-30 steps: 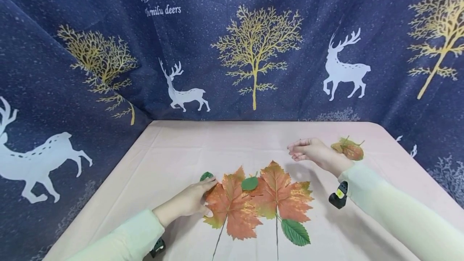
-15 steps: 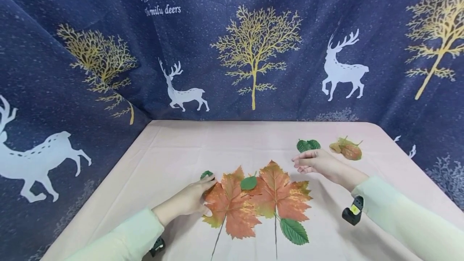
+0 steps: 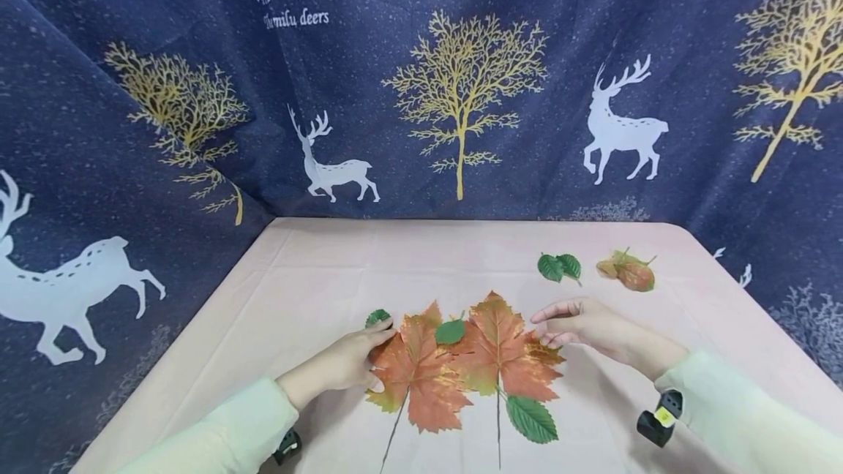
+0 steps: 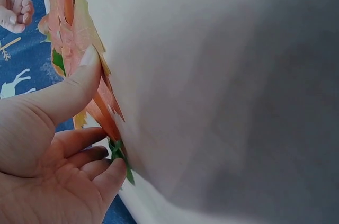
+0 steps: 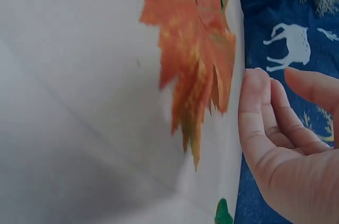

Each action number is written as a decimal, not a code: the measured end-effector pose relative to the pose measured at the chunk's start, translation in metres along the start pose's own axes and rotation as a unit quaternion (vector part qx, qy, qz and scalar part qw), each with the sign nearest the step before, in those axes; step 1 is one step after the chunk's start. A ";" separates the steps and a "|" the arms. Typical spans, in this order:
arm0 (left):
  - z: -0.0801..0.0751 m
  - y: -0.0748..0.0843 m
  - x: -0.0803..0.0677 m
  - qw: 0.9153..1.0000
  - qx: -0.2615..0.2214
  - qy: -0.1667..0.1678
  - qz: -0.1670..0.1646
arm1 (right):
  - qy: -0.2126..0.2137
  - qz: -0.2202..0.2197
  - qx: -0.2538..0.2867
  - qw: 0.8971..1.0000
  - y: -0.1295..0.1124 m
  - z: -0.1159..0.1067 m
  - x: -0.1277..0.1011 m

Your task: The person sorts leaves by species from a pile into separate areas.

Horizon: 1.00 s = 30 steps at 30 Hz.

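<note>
1. The counter [image 3: 316, 276] wears a pale pink cloth, matt, smooth, with faint creases.
2. The two orange maple leaves [image 3: 421, 375] look like thin fabric or paper, matt, with printed veins and yellow-green mottling at the tips.
3. The small green leaves [image 3: 530, 418] show a slight sheen and raised veins, likely plastic-coated cloth.
4. The backdrop [image 3: 461, 93] is dark blue woven cloth, matt, printed with gold trees and white deer.
5. Both sleeves [image 3: 217, 437] are soft, pale green knit.

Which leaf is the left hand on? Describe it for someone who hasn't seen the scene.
On the pink table, two big orange maple leaves lie side by side near the front edge. The left hand presses the left maple leaf, which, unlike the right maple leaf, has no green leaf on its stem.
</note>
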<state>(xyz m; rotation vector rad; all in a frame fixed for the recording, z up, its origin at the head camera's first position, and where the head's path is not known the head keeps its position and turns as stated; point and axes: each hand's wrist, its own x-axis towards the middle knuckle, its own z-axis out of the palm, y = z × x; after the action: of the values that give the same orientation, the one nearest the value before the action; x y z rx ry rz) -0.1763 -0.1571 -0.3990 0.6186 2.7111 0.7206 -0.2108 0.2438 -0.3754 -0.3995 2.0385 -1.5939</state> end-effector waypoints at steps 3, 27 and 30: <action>0.001 0.001 0.001 1.000 0.002 -0.008 -0.001 | -0.025 -0.012 0.009 1.000 0.005 0.006 -0.004; 0.002 0.002 -0.006 1.000 -0.002 -0.014 0.002 | 0.063 0.079 -0.101 0.990 0.018 0.057 -0.037; 0.002 0.002 -0.006 1.000 -0.002 -0.013 -0.001 | 0.065 0.062 -0.119 0.989 0.019 0.061 -0.036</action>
<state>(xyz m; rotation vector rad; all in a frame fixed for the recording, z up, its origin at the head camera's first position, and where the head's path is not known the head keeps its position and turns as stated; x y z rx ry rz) -0.1694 -0.1579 -0.3985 0.6203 2.6856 0.7120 -0.1454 0.2186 -0.3966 -0.2525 2.3147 -1.3389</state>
